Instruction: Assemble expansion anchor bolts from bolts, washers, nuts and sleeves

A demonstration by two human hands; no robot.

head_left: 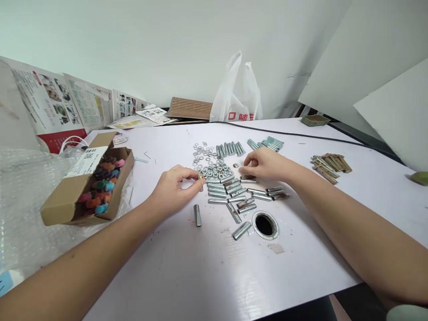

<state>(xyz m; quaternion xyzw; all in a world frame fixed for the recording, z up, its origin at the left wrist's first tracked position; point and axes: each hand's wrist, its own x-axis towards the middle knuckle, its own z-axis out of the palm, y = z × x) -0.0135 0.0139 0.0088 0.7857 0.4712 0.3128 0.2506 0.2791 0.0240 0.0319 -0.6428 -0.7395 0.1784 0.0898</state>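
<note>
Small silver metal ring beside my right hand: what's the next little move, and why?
Perhaps pick up that ring with your right hand: it lies close to those fingers, while your left hand pinches a small brass-coloured metal piece.

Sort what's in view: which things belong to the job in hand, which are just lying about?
Likely the job:
small gold-coloured piece, pinched in the left hand
nuts
washers
silver tubes
longer gold-coloured parts, probably, off to the right

Seemingly lying about:
cardboard box of colourful pieces
plastic bag
bubble wrap
black cable
</note>
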